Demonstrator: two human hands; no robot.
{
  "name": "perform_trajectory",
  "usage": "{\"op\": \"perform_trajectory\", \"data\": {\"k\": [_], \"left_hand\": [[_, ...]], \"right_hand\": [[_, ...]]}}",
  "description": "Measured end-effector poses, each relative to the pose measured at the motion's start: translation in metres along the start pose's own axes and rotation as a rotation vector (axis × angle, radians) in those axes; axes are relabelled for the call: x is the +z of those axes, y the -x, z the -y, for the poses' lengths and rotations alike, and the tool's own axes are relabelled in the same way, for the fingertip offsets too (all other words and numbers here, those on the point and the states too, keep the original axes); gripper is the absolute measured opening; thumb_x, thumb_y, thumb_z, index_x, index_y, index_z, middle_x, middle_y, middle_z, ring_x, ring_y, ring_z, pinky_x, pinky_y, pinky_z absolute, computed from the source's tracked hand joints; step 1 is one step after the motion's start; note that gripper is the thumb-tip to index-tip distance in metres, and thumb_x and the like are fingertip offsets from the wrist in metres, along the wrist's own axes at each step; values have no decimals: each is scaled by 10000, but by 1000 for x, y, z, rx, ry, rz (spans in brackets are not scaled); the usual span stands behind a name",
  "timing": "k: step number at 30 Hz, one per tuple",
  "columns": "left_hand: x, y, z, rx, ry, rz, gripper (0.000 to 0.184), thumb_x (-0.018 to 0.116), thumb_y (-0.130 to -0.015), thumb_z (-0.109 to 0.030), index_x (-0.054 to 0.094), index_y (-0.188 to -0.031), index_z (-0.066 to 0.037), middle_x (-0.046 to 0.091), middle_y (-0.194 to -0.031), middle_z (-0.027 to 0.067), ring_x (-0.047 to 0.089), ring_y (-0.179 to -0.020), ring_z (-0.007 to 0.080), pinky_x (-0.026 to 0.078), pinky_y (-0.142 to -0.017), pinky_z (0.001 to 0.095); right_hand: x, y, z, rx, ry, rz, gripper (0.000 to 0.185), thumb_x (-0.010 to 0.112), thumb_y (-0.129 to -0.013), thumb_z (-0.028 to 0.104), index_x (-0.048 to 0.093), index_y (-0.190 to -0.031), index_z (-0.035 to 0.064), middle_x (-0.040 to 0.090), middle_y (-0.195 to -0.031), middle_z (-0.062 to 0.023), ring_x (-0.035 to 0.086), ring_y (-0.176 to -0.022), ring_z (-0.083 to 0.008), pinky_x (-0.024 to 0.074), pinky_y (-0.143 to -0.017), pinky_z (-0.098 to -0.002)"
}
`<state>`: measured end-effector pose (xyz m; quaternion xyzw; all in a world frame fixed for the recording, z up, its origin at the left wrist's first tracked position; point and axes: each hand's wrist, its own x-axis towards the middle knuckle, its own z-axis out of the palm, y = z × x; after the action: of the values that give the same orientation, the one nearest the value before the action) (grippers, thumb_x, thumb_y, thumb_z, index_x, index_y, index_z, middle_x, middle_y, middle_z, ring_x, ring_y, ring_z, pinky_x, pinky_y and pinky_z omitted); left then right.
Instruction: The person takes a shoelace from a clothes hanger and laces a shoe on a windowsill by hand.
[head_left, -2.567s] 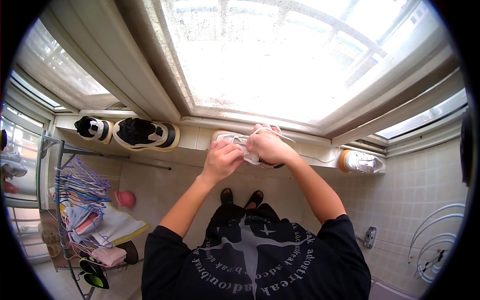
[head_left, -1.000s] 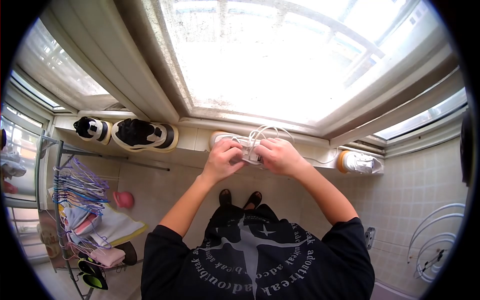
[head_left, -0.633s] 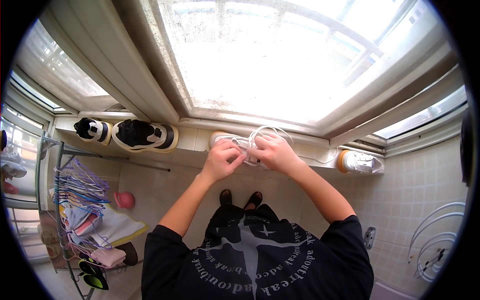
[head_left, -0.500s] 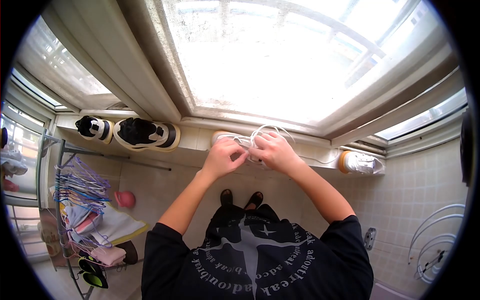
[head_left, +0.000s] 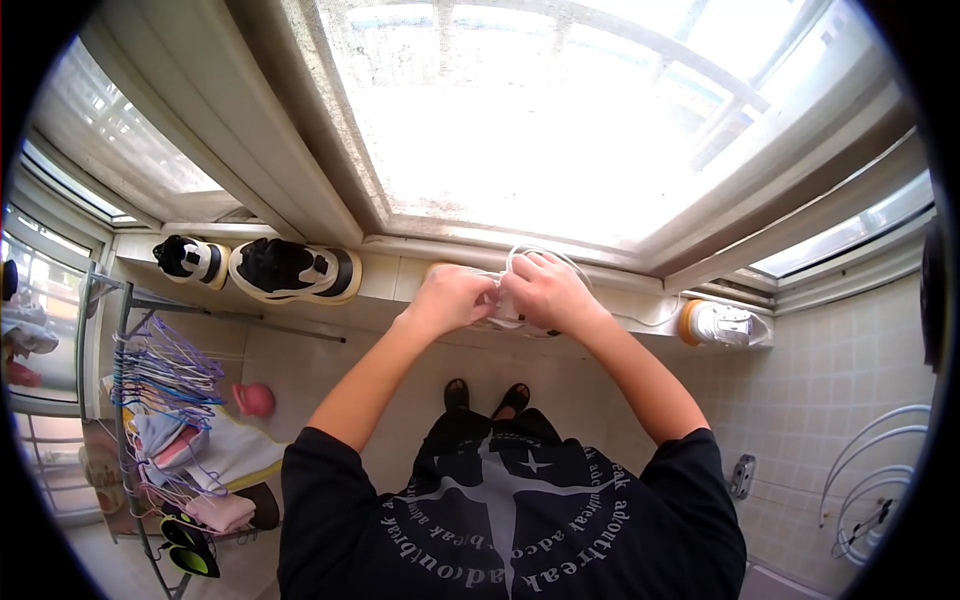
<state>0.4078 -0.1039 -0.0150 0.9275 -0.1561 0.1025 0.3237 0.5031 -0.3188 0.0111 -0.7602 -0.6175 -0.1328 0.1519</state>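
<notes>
A white shoe [head_left: 507, 318] lies on the window ledge [head_left: 385, 275], mostly covered by my two hands. My left hand [head_left: 455, 299] is over the shoe's left part, its fingers pinched close to the laces; what they hold is too small to make out. Beside it, my right hand [head_left: 543, 291] is closed on the white shoelace [head_left: 578, 268], which loops up behind the fingers. The fingertips of both hands nearly meet over the shoe. Farther right on the ledge sits another white shoe [head_left: 722, 324] with a tan sole.
Two black and white shoes [head_left: 295, 270] [head_left: 190, 260] stand on the ledge at the left. A rack with hangers [head_left: 168, 368] and cloths is at the lower left, near a pink object [head_left: 254, 399]. White hoops [head_left: 870, 480] hang on the right wall. A large window rises behind the ledge.
My left hand has moved slightly up and over the shoe, closing its fingers near the laces. My right hand has risen slightly, and the lace loops behind it sit lower and closer to the hand.
</notes>
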Motion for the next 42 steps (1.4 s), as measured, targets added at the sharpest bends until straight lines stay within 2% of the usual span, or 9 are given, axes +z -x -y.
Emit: {"op": "perform_trajectory", "data": {"k": [2,5,8,14,22,31,37,42], "left_hand": [[1,-2,0,4,-79,10,64,793,-780,-206,746,-779,-163,725,-745,38,731,-757,262,586,-711,415],[2,-2,-1,20,-130,37,117,794,-783,-184,699,-781,-115,716,-776,50,714,-754,270,579,-716,412],[1,-1,-3,33,-134,2,74,786,-759,-205,721,-758,-171,716,-756,20,724,-736,253,576,-668,408],[-2,1,-4,89,-45,-73,129,773,-717,-150,645,-726,-140,675,-723,20,696,-697,243,544,-619,399],[-4,7,-5,99,64,-141,137,770,-706,-112,635,-733,-119,664,-729,31,679,-696,255,543,-642,397],[-6,9,-7,93,106,-164,137,788,-708,-118,669,-776,-102,681,-755,35,686,-720,255,555,-679,389],[-4,10,-4,79,162,-157,140,798,-713,-104,671,-772,-93,665,-734,37,677,-702,242,550,-671,387],[-4,12,2,76,197,-160,136,800,-721,-93,675,-774,-90,652,-718,39,669,-689,246,544,-655,385]], "right_hand": [[2,1,-1,-12,-1,-5,103,698,-812,113,652,-902,93,619,-992,-70,653,-938,-246,545,-871,-396],[6,4,-3,-27,-3,-2,89,698,-813,118,658,-891,105,617,-987,-56,649,-933,-237,541,-870,-389],[2,3,-2,-44,1,23,84,701,-816,130,662,-889,120,611,-981,-42,641,-950,-226,530,-881,-383],[-1,1,-1,-74,16,22,83,698,-823,150,657,-890,127,603,-985,-36,624,-989,-217,508,-895,-384],[-8,-5,4,-104,108,39,71,695,-818,146,650,-858,108,598,-1006,-46,609,-995,-225,491,-911,-377],[-1,-3,1,-37,-119,42,76,728,-819,156,691,-876,121,583,-1027,-45,586,-1013,-255,482,-929,-397],[-6,-6,6,16,-91,119,121,754,-818,173,688,-893,105,580,-1088,-73,566,-1096,-276,479,-956,-421],[-22,-13,12,-77,5,-85,158,752,-817,160,675,-930,82,604,-1134,-70,578,-1132,-287,504,-987,-437]]}}
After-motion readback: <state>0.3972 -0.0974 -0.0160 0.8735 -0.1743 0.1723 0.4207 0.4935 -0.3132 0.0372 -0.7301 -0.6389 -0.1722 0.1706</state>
